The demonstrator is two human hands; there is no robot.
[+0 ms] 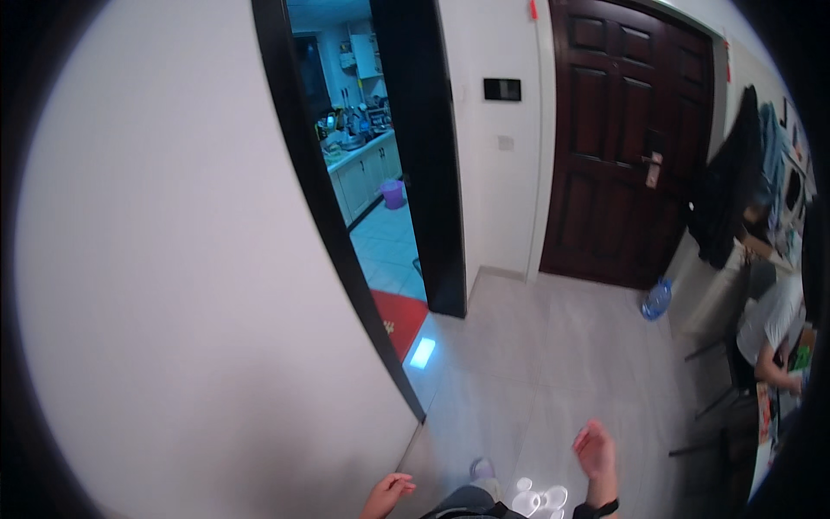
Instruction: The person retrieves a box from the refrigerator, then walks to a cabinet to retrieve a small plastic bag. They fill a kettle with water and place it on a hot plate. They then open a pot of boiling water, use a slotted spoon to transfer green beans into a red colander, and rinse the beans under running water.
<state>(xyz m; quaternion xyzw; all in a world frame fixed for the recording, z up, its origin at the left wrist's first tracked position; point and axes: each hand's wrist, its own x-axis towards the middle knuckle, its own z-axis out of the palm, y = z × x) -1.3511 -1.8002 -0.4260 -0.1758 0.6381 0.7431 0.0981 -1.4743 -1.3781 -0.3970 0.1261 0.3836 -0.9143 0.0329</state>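
My left hand (pixel 389 491) is low in the view, beside the foot of the white wall, with nothing in it and its fingers loosely bent. My right hand (pixel 594 449) is raised above the tiled floor (pixel 570 370) at the lower right, also holding nothing, with a black band (pixel 596 509) at the wrist. Between the hands one of my feet shows in a light shoe (pixel 482 468). Ahead stands a dark red-brown panelled door (pixel 622 143), shut, with a metal handle (pixel 653 170).
A black-framed doorway (pixel 425 194) opens on a kitchen with a purple bucket (pixel 392 194) and a red mat (pixel 399 318). A blue plastic water jug (pixel 657 300) stands by the door. Right, coats (pixel 726 188) hang above a person (pixel 771 324) seated at a table.
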